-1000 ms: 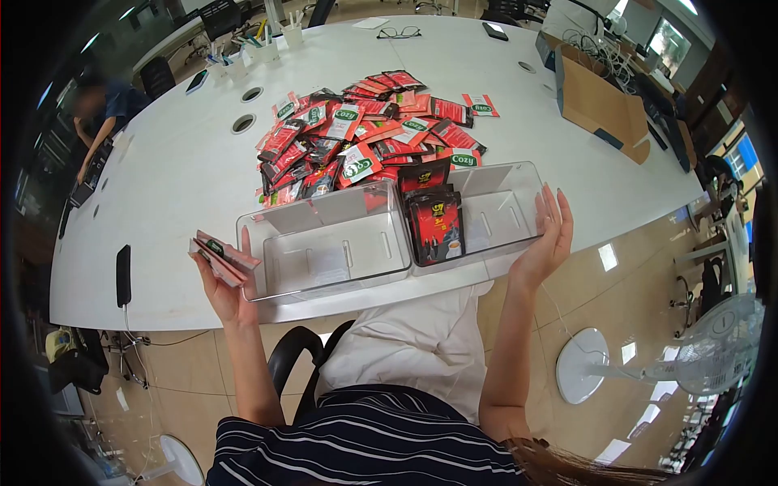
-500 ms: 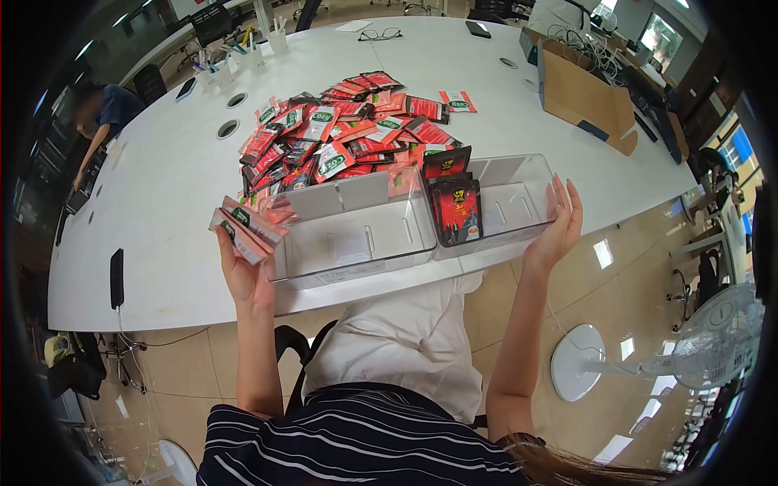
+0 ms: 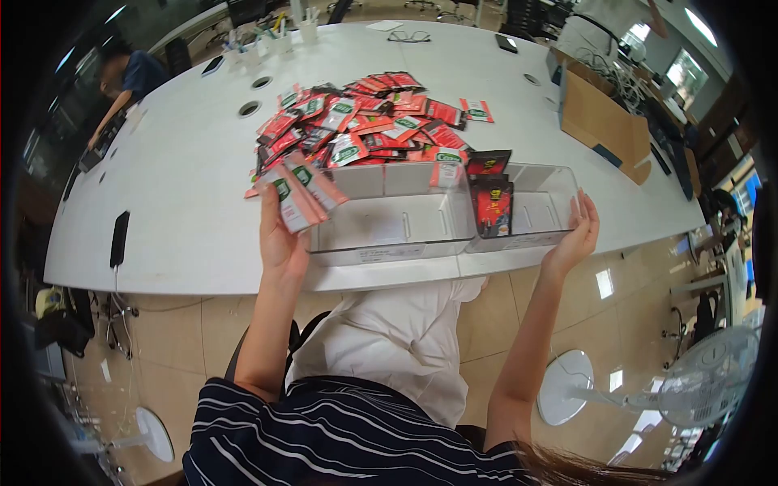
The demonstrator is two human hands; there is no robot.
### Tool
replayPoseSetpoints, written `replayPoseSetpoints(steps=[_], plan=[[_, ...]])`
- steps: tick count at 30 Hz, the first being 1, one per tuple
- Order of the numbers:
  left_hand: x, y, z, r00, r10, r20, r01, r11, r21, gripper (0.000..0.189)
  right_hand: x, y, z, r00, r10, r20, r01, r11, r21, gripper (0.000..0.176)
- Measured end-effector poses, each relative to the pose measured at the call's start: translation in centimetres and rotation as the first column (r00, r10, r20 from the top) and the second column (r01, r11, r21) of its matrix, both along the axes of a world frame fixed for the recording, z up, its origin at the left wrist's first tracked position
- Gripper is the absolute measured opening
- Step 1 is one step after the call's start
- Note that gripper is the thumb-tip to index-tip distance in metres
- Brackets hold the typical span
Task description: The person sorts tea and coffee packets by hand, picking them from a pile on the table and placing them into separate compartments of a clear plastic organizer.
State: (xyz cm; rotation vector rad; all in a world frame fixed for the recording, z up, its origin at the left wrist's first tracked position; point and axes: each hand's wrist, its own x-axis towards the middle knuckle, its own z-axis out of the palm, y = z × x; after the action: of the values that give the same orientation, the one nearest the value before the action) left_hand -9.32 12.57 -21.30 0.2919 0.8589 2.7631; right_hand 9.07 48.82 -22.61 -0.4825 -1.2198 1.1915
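My left hand (image 3: 284, 247) is closed on pink-and-white Cozy tea sachets (image 3: 301, 201), fanned out over the left end of a clear plastic bin (image 3: 393, 251). A second clear bin (image 3: 531, 240) adjoins it on the right and holds black-and-red G7 coffee sachets (image 3: 493, 206) standing at its left end. My right hand (image 3: 574, 235) rests against that bin's right end, fingers stretched up along the wall. Behind the left bin lies a heap of mixed red, pink and black sachets (image 3: 365, 130). The left bin's visible floor is bare.
An open cardboard box (image 3: 604, 121) with cables stands at the right. Glasses (image 3: 409, 37), a phone (image 3: 506, 44) and cups of pens (image 3: 275, 40) lie towards the back. A black device (image 3: 120, 239) with a cable is at left. A person (image 3: 142, 77) sits far left.
My left hand has moved right with the tea sachets, which now overlap the left bin's end. The view has shifted slightly. My right hand stays at the right bin's end.
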Motion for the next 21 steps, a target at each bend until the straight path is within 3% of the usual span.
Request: replayPoseSetpoints(steps=[2,5,6,9,10,12,14,15,18,21], plan=[[0.4,0.0,0.4,0.999,0.024,0.030,-0.023,0.999,-0.024,0.041,0.1,-0.2,0.1,1.000,0.006,0.004,-0.005,1.000,-0.007,0.033],[0.7,0.1,0.9,0.993,0.106,-0.040,-0.111,0.986,-0.121,0.039,-0.3,-3.0,2.0,0.974,-0.216,0.070,0.211,0.975,0.074,0.034],[1.3,0.2,1.8,0.985,0.158,-0.068,-0.164,0.982,-0.098,0.023,-0.4,-3.6,2.2,0.968,-0.250,0.030,0.239,0.950,0.201,0.036],[1.4,-0.1,2.6,0.900,0.300,-0.315,-0.369,0.910,-0.186,0.018,-0.9,-7.0,4.5,0.927,-0.367,0.079,0.295,0.842,0.451,0.033],[2.1,0.1,3.5,0.892,0.333,-0.306,-0.406,0.887,-0.219,0.016,-1.2,-8.3,5.0,0.931,-0.350,0.105,0.238,0.797,0.555,0.032],[2.7,0.0,3.9,0.828,0.303,-0.471,-0.433,0.880,-0.194,0.016,-1.7,-11.1,6.0,0.931,-0.329,0.159,0.113,0.672,0.731,0.030],[3.3,0.1,4.6,0.763,0.269,-0.587,-0.436,0.886,-0.160,0.018,-2.4,-14.1,7.4,0.941,0.026,0.338,-0.274,0.645,0.713,0.029],[3.5,0.1,4.5,0.722,0.234,-0.651,-0.444,0.878,-0.177,0.019,-2.9,-16.2,8.2,0.909,0.082,0.409,-0.360,0.648,0.671,0.034],[4.1,-0.2,4.2,0.600,0.102,-0.794,-0.477,0.842,-0.252,0.016,-4.2,-20.9,9.5,0.797,0.234,0.556,-0.570,0.594,0.567,0.044],[5.0,0.1,4.6,0.639,-0.049,-0.767,-0.284,0.912,-0.295,0.015,-5.3,-22.1,8.4,0.741,0.348,0.575,-0.655,0.567,0.501,0.037]])
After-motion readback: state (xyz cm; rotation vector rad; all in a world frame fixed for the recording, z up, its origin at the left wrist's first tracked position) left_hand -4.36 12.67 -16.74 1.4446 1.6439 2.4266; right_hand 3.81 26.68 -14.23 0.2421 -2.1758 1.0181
